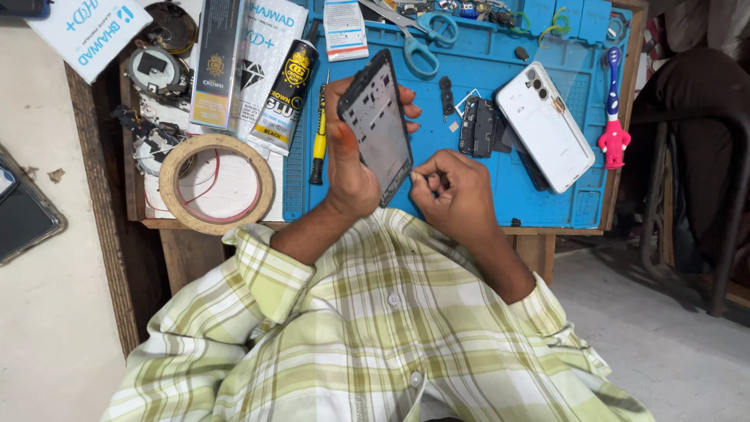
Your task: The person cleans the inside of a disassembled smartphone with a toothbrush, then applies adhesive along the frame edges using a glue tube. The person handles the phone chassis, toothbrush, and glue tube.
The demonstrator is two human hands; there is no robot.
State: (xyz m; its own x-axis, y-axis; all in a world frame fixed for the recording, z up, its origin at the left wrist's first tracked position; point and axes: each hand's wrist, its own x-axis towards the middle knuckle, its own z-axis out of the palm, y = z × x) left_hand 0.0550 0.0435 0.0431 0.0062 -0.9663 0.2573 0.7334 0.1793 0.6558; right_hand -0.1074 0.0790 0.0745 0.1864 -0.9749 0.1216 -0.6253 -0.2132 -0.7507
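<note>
Up over the blue silicone repair mat [484,62], the left hand [351,168] grips a dark rectangular phone frame [377,125], tilted up. Right hand [457,191] is curled against its lower edge, fingertips pinched on something tiny. White back cover [547,129] and loose black parts [478,125] lie beyond the right hand, so it looks mid-teardown, nowhere near reassembled.

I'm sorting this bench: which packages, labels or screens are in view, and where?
Phone screen frame: dark, tilted, held in left hand.
Glue tube: black and yellow, left of blue mat.
Tall box: black and gold, upper left.
White box: blue print, top left corner.
</note>
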